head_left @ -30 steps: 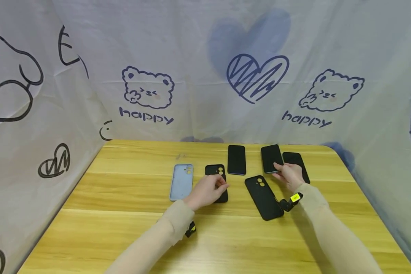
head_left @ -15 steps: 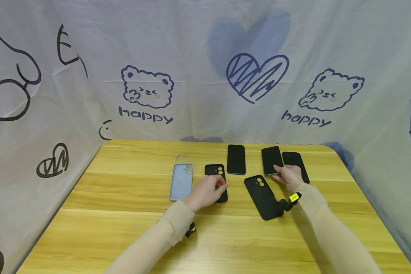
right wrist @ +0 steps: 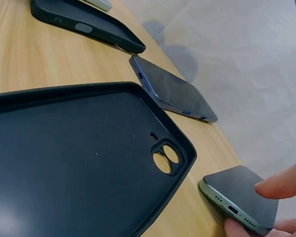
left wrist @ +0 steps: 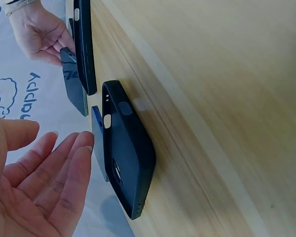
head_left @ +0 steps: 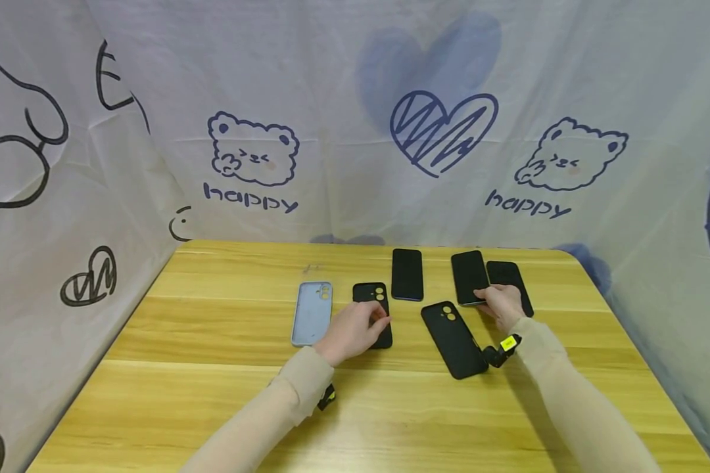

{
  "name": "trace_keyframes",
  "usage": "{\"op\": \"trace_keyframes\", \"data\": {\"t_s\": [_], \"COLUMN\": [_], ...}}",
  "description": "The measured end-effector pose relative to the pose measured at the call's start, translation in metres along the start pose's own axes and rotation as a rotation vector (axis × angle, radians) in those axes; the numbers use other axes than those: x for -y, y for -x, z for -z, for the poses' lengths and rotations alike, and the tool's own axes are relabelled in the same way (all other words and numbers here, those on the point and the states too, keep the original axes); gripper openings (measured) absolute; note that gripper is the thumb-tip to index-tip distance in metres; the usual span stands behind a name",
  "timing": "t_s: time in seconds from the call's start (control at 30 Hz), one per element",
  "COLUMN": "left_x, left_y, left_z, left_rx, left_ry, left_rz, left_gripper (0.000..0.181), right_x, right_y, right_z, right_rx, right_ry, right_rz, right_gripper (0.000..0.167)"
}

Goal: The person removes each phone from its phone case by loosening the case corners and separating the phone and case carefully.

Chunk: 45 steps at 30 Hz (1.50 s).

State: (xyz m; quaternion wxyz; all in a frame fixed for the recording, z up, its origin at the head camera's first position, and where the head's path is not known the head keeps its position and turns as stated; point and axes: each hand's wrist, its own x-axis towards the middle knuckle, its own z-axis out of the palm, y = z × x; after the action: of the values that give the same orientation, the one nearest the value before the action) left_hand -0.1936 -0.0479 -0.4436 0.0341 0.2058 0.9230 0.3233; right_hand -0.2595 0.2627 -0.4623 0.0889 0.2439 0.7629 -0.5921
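My right hand [head_left: 503, 303] pinches the lower end of a phone [head_left: 469, 277]; in the right wrist view, its thumb lies on the dark screen and fingertips show beneath the greenish edge. Just right of it, partly covered by this hand, lies another dark phone [head_left: 511, 276]. A black phone case [head_left: 454, 341], inner side up, lies in front of the right hand. My left hand [head_left: 355, 332] hovers over a second black phone case [head_left: 369, 290] and hides part of it. The left wrist view shows that hand's fingers relaxed, apart from the case [left wrist: 130, 148], holding nothing.
A light blue phone case [head_left: 312, 314] lies left of the left hand. Toward the back edge of the wooden table [head_left: 213, 394], a third phone [head_left: 407, 274] lies face up. A white printed cloth [head_left: 343, 131] hangs behind and along both sides.
The phone in my right hand has come slightly nearer to me and levelled a little. The left hand keeps its place. The head view has drifted slightly.
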Motion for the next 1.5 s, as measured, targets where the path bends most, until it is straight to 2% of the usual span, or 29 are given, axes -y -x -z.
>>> {"op": "trace_keyframes", "data": {"t_s": [0.27,0.53,1.0,1.3,1.5], "left_x": [0.001,0.002,0.004,0.005,0.005], "left_y": [0.001,0.002,0.003,0.002,0.003], "left_z": [0.0,0.0,0.0,0.001,0.001], "left_rx": [-0.003,-0.008,-0.015,-0.016,-0.017], "left_ry": [-0.007,0.0,-0.014,-0.018,-0.011], "left_rz": [-0.006,-0.002,0.003,0.007,0.01], "left_gripper": [0.018,0.019,0.019,0.02,0.02], "right_x": [0.002,0.002,0.001,0.001,-0.004], "right_y": [0.006,0.01,0.004,0.01,0.006], "right_z": [0.0,0.003,0.004,0.007,0.011], "right_rx": [-0.039,-0.009,0.006,0.021,0.015], "right_ry": [0.073,0.084,0.183,0.326,0.482], "right_rz": [0.037,0.058,0.1,0.182,0.292], "right_gripper": [0.066,0.068,0.062,0.062,0.061]}}
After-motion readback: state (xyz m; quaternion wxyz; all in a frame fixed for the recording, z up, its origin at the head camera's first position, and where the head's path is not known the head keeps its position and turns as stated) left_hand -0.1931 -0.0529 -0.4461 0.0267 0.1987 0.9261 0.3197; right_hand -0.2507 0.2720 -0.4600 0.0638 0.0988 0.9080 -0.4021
